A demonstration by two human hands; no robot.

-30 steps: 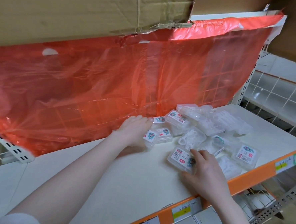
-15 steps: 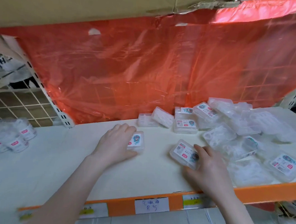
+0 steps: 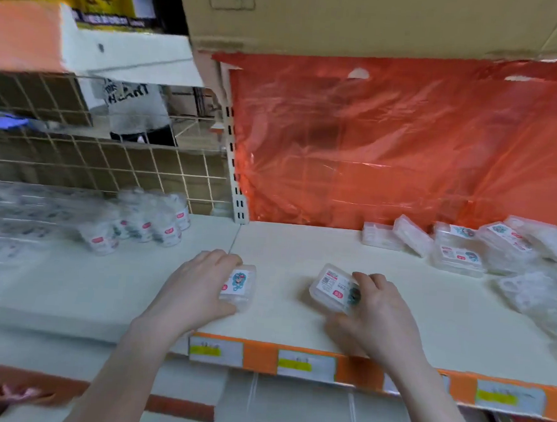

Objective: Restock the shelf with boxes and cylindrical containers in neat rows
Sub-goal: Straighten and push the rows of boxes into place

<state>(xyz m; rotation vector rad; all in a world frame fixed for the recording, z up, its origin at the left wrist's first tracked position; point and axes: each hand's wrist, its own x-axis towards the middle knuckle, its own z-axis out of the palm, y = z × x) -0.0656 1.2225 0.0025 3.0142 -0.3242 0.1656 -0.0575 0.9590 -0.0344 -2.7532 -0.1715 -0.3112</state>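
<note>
Pretty even, soft indoor light with just faint shadows under the hands, some shiny glare on the red plastic sheet (image 3: 405,146), heavy motion blur on the left-side containers (image 3: 146,222), and wide-angle bending at the edges.

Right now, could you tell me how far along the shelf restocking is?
Early on. Done: cylindrical containers stand grouped at the left, though blurred. In hand: the left hand holds one clear box and the right hand holds another box, both low over the shelf. Left: the loose pile of boxes at the right needs lining up.
</note>
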